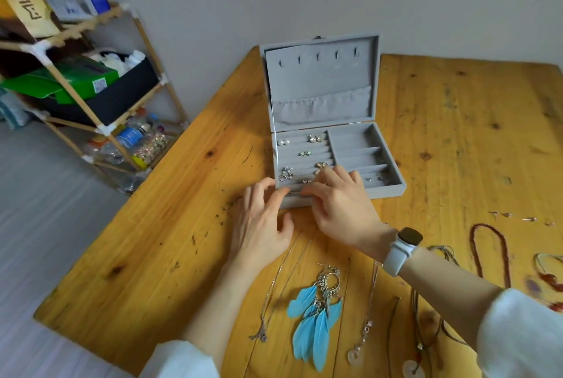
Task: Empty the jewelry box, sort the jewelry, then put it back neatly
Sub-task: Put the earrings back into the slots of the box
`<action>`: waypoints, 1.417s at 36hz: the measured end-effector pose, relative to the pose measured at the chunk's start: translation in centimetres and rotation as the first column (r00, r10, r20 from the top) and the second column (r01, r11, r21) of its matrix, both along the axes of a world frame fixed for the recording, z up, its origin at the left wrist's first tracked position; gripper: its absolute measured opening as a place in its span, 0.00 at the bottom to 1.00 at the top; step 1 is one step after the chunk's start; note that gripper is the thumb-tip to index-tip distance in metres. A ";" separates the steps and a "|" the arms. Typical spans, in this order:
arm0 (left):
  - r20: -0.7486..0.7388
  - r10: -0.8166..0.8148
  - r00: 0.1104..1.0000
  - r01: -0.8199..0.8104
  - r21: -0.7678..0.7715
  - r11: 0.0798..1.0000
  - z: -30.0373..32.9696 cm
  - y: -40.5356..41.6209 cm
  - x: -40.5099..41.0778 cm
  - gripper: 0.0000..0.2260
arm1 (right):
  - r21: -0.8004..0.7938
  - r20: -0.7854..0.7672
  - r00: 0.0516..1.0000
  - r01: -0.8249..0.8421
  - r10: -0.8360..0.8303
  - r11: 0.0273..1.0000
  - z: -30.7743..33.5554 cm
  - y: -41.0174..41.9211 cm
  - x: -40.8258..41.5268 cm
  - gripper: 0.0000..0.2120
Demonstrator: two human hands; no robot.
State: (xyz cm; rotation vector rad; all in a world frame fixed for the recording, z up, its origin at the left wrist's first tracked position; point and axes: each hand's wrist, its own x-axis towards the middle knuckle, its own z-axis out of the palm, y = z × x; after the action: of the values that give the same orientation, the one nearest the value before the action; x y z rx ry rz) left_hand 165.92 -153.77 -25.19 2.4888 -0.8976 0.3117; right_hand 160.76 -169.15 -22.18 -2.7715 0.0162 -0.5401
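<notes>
The grey velvet jewelry box [391,187] stands open on the wooden table, its lid [320,82] upright. Several pairs of stud earrings [313,138] sit in the padded rows on its left half. A few tiny studs lie in the front right compartment [374,179]; the other right compartments look bare. My left hand [262,222] rests against the box's front edge with fingers spread. My right hand [341,204], with a white watch on the wrist, curls over the front row. Both index fingertips meet there; whether they hold anything is hidden.
Blue feather earrings [313,316], thin silver chains [274,292], pendant necklaces [365,329], cord necklaces [426,332], a dark red bead necklace [487,252] and small loose studs [515,217] lie on the table [152,240]. A cluttered wooden rack [91,88] stands off its left edge.
</notes>
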 end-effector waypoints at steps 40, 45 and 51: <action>0.155 0.102 0.983 -0.122 0.131 0.984 0.6 -0.6 0.1 0.18 | -0.146 -0.154 0.988 -0.027 0.005 0.989 -0.1 0.0 0.0 0.20; 0.107 0.157 0.982 -0.168 0.099 0.981 1.3 -1.3 0.4 0.19 | -0.145 -0.129 0.992 -0.024 0.005 0.989 -0.2 0.0 -0.1 0.20; 0.027 0.140 0.990 -0.141 0.031 0.990 1.0 -1.1 0.6 0.15 | -0.128 -0.137 0.990 -0.032 0.015 0.991 -0.2 -0.1 -0.2 0.22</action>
State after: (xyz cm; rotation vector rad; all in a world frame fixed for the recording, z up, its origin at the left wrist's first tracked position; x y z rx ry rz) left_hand 166.47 -154.89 -24.14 2.5893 -0.7440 0.3777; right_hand 160.51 -169.24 -22.34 -2.9268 -0.0215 -0.3565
